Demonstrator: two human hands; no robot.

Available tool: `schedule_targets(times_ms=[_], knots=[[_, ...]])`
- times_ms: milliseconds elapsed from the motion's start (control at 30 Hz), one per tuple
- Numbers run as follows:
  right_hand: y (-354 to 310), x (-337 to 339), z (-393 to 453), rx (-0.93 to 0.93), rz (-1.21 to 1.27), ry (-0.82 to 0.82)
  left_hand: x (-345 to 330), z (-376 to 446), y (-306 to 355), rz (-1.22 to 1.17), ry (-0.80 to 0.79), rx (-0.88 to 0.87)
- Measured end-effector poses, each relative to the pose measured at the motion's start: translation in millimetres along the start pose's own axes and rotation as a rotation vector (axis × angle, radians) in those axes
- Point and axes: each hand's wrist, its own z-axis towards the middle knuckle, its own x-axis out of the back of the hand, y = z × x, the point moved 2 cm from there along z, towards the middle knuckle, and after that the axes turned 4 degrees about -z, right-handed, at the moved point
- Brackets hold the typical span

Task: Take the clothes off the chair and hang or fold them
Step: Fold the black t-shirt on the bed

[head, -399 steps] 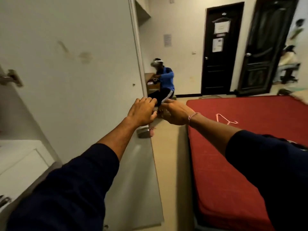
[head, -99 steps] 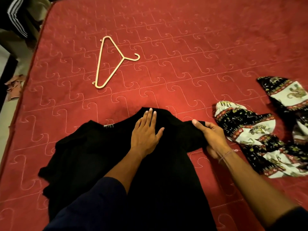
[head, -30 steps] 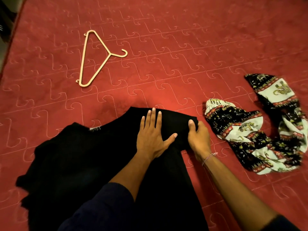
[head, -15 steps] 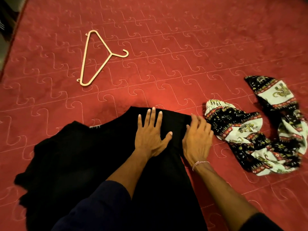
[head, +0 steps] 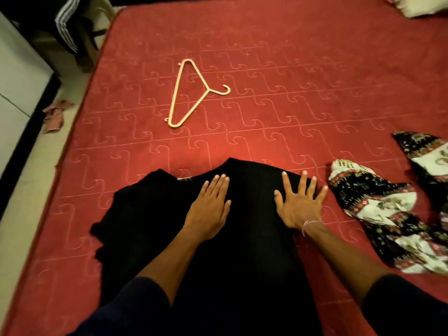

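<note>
Red quilted mattress (head: 291, 69) fills view; pale tile floor (head: 29, 185) left, white cabinet (head: 17, 76) beside it, dim warm light.

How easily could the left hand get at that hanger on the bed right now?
Probably yes: the left hand lies flat on the black garment, holding nothing, and only bare red mattress separates it from the hanger.

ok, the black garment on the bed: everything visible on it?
The black garment is plain dark fabric, lying flat on the red mattress. Its left part is bunched and rumpled; a small pale tag shows near the top edge. The left hand and right hand press on it with straight fingers. The patterned cloth lies just right of it.
</note>
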Motion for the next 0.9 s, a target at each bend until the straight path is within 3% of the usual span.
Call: schedule_targets(times_ms=[100, 167, 233, 367, 433, 500, 600, 800, 900], knots=[[-38.3, 23.3, -13.1, 0.019, -0.003, 0.111, 26.5, -37.5, -42.0, -0.002, 0.116, 0.082], [-77.9, 36.4, -29.3, 0.160, 0.097, 0.316, 41.7, -55.0, -71.5, -0.017, 0.239, 0.178], [-127.7, 43.9, -48.7, 0.379, 0.237, 0.413, 49.5, -69.9, -101.3, -0.026, 0.346, 0.294], [-223.0, 40.1, -80.8, 0.811, 0.390, 0.375, 49.6, -99.4, -145.2, -0.054, 0.386, 0.594], [-264.8, 32.2, -87.2, 0.913, 0.437, 0.215, 48.3, -113.9, -164.2, -0.082, 0.353, 0.730], [-297.1, 28.9, -82.9, 0.889, 0.519, 0.074, 47.7, -122.4, -180.1, -0.084, 0.293, 0.810], [-328.9, 25.4, -70.2, 0.750, 0.624, -0.085, 50.1, -123.7, -198.0, -0.065, 0.194, 0.776], [-343.7, 0.1, -61.9, 0.674, 0.606, 0.005, 55.1, -116.6, -225.7, -0.493, 0.118, 0.738], [-343.1, -0.2, -59.6, 0.659, 0.682, -0.017, 59.1, -124.4, -241.3, -0.766, 0.243, 0.739]])
